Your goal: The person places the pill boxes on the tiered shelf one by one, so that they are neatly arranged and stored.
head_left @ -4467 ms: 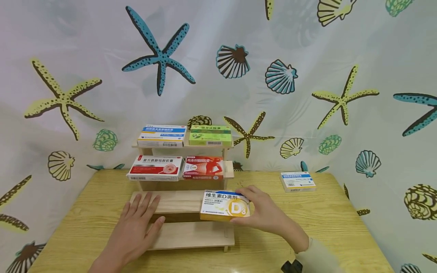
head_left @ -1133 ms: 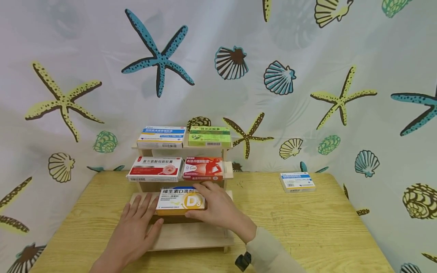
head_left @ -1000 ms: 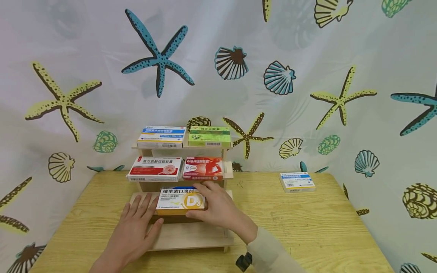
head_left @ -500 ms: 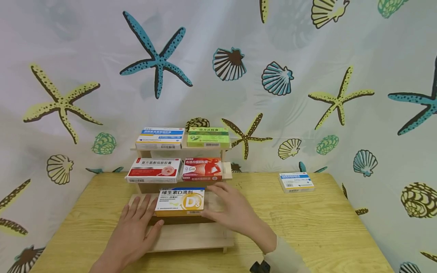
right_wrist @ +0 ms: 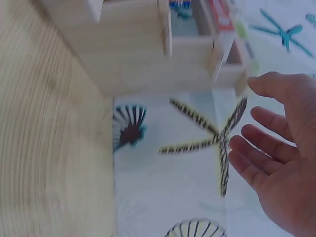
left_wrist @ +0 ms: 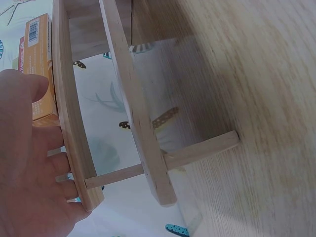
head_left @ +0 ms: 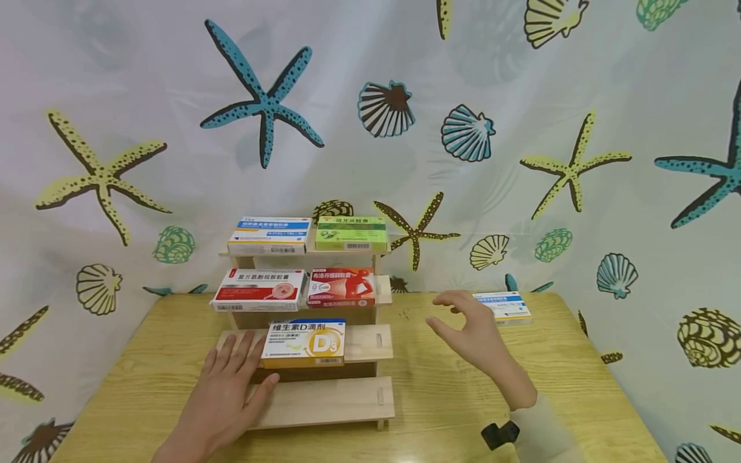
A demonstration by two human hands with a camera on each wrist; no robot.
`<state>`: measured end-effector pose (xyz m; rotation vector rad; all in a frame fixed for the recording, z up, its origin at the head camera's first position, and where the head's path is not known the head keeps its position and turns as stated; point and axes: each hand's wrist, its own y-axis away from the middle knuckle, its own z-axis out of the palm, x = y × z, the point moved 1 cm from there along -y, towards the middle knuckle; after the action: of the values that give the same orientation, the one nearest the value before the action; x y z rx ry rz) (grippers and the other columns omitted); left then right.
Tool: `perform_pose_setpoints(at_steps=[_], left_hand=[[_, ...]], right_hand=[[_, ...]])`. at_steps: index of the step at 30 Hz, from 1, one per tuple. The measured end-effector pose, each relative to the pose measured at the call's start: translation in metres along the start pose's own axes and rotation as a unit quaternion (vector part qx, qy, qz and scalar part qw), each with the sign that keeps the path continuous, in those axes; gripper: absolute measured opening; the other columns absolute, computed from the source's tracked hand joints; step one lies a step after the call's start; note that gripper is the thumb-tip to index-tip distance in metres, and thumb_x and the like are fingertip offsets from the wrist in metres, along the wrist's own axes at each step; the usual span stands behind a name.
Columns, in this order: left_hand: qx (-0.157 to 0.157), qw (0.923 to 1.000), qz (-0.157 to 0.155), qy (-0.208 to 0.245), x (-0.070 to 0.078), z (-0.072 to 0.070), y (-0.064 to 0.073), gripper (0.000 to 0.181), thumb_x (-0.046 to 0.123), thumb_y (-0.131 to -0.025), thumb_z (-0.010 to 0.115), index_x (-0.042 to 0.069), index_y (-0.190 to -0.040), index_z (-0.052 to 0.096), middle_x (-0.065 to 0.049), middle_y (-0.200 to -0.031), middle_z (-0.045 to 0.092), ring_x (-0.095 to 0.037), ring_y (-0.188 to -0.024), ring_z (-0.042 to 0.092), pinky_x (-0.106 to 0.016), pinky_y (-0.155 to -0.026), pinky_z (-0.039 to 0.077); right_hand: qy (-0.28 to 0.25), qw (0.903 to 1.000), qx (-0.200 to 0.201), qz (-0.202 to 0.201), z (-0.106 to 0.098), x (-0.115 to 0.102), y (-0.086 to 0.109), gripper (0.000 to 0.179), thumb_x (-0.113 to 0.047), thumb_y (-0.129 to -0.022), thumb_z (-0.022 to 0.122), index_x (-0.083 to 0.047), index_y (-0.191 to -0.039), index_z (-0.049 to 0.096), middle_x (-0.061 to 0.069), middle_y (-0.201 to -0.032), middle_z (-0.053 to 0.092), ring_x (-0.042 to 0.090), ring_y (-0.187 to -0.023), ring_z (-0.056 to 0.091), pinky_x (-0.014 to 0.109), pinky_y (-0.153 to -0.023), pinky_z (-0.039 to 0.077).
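Note:
My left hand [head_left: 222, 389] rests with spread, straight fingers on the left end of the third step of a wooden tiered rack [head_left: 324, 402]. Right beside those fingers lies a white and yellow vitamin D medicine box [head_left: 303, 342]; its orange side [left_wrist: 43, 98] shows in the left wrist view. My right hand [head_left: 477, 331] is over the table to the right of the rack, fingers loosely bent and thumb apart, holding nothing. Behind it, partly covered by the hand, a blue and white medicine box [head_left: 506, 307] lies on the table.
On the rack's top step sit a blue and white box [head_left: 269, 235] and a green box [head_left: 352, 233]. A red and white box [head_left: 259, 289] and a red box [head_left: 341, 287] occupy the step below. A patterned curtain [head_left: 347, 148] hangs behind the wooden table [head_left: 451, 386].
My right hand brought the vitamin D box leftward onto the third step, let go of it, and moved off right toward the blue and white box. The left hand stayed on the rack.

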<state>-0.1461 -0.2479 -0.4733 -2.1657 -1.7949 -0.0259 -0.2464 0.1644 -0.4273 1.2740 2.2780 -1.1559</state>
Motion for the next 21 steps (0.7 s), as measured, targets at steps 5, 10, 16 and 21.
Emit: perform_pose_setpoints(at_steps=[5, 10, 16, 21], left_hand=[[0.0, 1.0, 0.0, 0.0, 0.0, -0.001, 0.0, 0.075, 0.054, -0.107, 0.05, 0.001, -0.161, 0.042, -0.025, -0.167, 0.037, -0.054, -0.155, 0.028, -0.071, -0.124, 0.023], [0.0, 1.0, -0.002, 0.001, 0.001, -0.002, 0.0, 0.075, 0.054, -0.107, 0.05, 0.002, -0.161, 0.041, -0.026, -0.168, 0.036, -0.054, -0.155, 0.028, -0.071, -0.125, 0.023], [-0.005, 1.0, -0.003, 0.003, 0.0, -0.001, 0.0, 0.076, 0.055, -0.107, 0.049, 0.002, -0.161, 0.041, -0.025, -0.168, 0.036, -0.054, -0.155, 0.028, -0.071, -0.125, 0.022], [-0.005, 1.0, -0.004, -0.001, -0.001, 0.0, 0.001, 0.075, 0.055, -0.107, 0.05, 0.002, -0.161, 0.042, -0.025, -0.168, 0.037, -0.054, -0.155, 0.028, -0.071, -0.125, 0.022]], right_hand=[[0.022, 0.9989, 0.009, 0.04, -0.017, 0.04, 0.003, 0.041, -0.016, -0.092, 0.083, -0.007, -0.13, 0.071, 0.012, -0.126, 0.072, 0.033, -0.116, 0.068, 0.055, -0.095, 0.058], [0.022, 0.9967, -0.001, 0.078, -0.031, 0.068, 0.005, 0.046, -0.019, -0.095, 0.081, -0.004, -0.136, 0.067, 0.019, -0.137, 0.066, 0.04, -0.122, 0.063, 0.06, -0.099, 0.054], [0.039, 0.9911, -0.017, 0.126, -0.048, 0.097, 0.004, 0.049, -0.021, -0.099, 0.076, -0.004, -0.142, 0.062, 0.024, -0.145, 0.059, 0.045, -0.13, 0.058, 0.063, -0.106, 0.051], [0.051, 0.9873, -0.031, 0.147, -0.056, 0.114, 0.0, 0.051, -0.021, -0.1, 0.074, -0.001, -0.145, 0.059, 0.029, -0.153, 0.051, 0.05, -0.139, 0.05, 0.066, -0.112, 0.046]])
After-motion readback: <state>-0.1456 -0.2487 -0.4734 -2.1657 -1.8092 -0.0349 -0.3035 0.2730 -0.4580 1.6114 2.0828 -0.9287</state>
